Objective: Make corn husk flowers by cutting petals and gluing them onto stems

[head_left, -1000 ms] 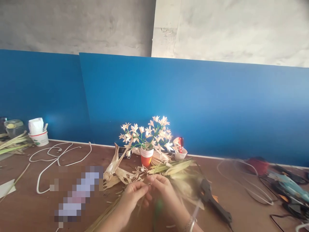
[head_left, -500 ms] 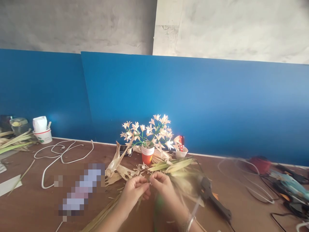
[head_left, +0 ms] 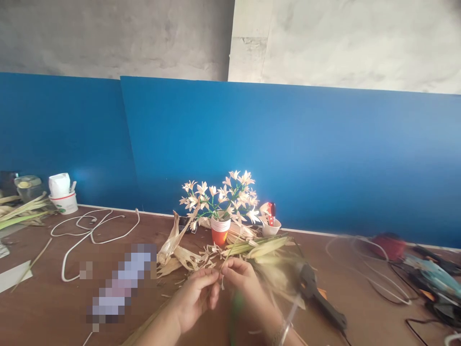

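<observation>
My left hand (head_left: 197, 294) and my right hand (head_left: 243, 280) meet low in the middle of the view, fingertips pinched together. Between them runs a thin pale strip (head_left: 225, 262), likely corn husk; one end rises above the fingers and a small whitish end hangs below. Just beyond the fingers lie torn dry corn husks (head_left: 182, 254) and greener husks (head_left: 270, 246). Behind these, an orange-and-white paper cup (head_left: 220, 231) holds a bunch of pale husk flowers (head_left: 240, 196) on green stems. A bracelet circles my right wrist.
A black glue gun (head_left: 320, 298) lies right of my right arm. White cable (head_left: 94, 234) loops on the left beside a pixelated object (head_left: 122, 283). A white bowl (head_left: 271, 228) stands behind the husks. Tools and cords crowd the far right. A blue partition (head_left: 281, 154) borders the table's back.
My left hand has turned and dropped slightly, its lower fingers opening away from the pinch. More of the thin strip now shows above and below my fingertips. My right hand stays nearly in place.
</observation>
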Tool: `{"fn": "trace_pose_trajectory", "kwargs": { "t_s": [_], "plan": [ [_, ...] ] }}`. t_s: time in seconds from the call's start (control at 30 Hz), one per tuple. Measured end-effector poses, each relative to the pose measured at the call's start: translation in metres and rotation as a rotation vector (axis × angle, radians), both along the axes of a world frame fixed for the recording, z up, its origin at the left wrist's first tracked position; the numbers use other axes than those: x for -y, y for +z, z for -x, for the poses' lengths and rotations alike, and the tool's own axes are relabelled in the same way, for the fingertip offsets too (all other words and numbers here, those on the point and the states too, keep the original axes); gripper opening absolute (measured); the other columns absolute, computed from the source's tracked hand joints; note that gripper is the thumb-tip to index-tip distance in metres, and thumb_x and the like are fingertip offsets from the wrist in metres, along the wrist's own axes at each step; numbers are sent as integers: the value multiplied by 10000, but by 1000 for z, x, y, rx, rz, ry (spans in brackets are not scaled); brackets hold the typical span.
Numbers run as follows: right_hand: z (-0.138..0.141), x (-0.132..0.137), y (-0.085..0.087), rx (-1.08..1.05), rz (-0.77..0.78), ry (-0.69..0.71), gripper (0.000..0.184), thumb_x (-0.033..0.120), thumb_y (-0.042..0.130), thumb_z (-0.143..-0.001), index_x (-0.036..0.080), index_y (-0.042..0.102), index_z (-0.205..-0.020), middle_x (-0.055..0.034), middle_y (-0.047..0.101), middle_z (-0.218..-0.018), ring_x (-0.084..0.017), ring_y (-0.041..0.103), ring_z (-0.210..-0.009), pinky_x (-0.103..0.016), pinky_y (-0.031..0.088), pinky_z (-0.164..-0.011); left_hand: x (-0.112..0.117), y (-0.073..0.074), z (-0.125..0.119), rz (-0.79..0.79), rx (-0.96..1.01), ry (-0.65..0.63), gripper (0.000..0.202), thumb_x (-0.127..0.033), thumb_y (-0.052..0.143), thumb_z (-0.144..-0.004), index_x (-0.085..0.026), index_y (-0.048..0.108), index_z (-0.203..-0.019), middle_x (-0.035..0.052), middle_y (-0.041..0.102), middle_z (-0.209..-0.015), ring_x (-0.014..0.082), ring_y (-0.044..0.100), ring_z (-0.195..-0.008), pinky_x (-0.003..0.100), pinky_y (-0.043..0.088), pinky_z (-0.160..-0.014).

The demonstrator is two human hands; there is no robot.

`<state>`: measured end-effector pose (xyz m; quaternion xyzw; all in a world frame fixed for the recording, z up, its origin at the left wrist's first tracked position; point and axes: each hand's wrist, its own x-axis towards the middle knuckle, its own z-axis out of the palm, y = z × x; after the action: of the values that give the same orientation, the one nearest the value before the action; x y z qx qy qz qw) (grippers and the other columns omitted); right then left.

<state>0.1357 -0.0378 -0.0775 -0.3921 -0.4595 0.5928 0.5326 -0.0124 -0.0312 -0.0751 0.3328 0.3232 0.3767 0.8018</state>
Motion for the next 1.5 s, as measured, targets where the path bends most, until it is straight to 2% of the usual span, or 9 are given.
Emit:
{"fn": "trace_pose_trajectory", "kwargs": {
  "t_s": [0.13,0.3,0.47,0.63,0.83,1.13,1.2,1.3,1.5],
  "plan": [
    [1,-1,-1,-12,-14,-4,307,416,764,-671,180,571,-643,33,571,-537,-108,485,-492,-235,335,-521,1,3,0,-65,-91,7,275,-386,730,-668,-144,606,-710,-35,548,-482,82,465,-423,200,341,-449],
    [0,-2,2,140,5,-54,265,372,731,-652,177,556,-613,58,486,-499,-93,420,-485,-229,333,-508,3,9,1,-527,-457,224,203,-352,605,-762,-164,598,-687,-28,556,-596,128,513,-579,229,402,-558],
    [0,-1,1,237,12,-73,163,275,670,-647,169,559,-594,44,502,-514,-100,432,-501,-227,324,-497,0,9,4,-829,-795,283,137,-239,530,-748,-179,614,-658,17,630,-678,187,576,-691,280,433,-667],
    [2,0,0,323,10,-115,80,206,614,-636,172,559,-589,28,537,-527,-121,476,-523,-234,340,-501,-1,7,6,-975,-981,302,158,-185,486,-738,-191,601,-629,36,649,-686,202,599,-705,302,441,-687],
    [4,1,8,385,-17,-162,97,161,605,-615,175,543,-541,43,504,-512,-108,443,-527,-227,332,-504,1,9,7,-1078,-1046,328,173,-174,468,-763,-201,559,-619,30,632,-669,203,599,-699,302,442,-674],
    [7,7,19,325,3,-81,176,242,672,-602,172,533,-520,53,480,-478,-86,389,-495,-217,297,-482,1,4,2,-1065,-1070,474,125,-166,486,-685,-206,525,-573,16,611,-617,194,578,-638,297,420,-639],
    [5,6,19,271,22,-31,180,278,683,-604,172,545,-556,56,475,-482,-79,376,-479,-213,285,-474,-4,6,9,-945,-1014,478,118,-217,494,-684,-206,545,-579,8,609,-596,192,577,-611,285,422,-609],
    [-2,4,18,-13,25,60,179,283,689,-598,176,546,-584,51,469,-503,-74,339,-472,-207,252,-460,-15,13,23,-690,-898,565,146,-312,522,-678,-199,579,-603,-6,592,-563,190,564,-577,274,422,-565],
    [-20,-1,24,-388,17,51,286,364,669,-612,212,430,-574,63,309,-579,-93,226,-505,-217,175,-437,-31,15,45,-304,-685,1023,147,-327,535,-699,-184,569,-712,-5,589,-630,197,585,-644,280,449,-572]
  ]
}}
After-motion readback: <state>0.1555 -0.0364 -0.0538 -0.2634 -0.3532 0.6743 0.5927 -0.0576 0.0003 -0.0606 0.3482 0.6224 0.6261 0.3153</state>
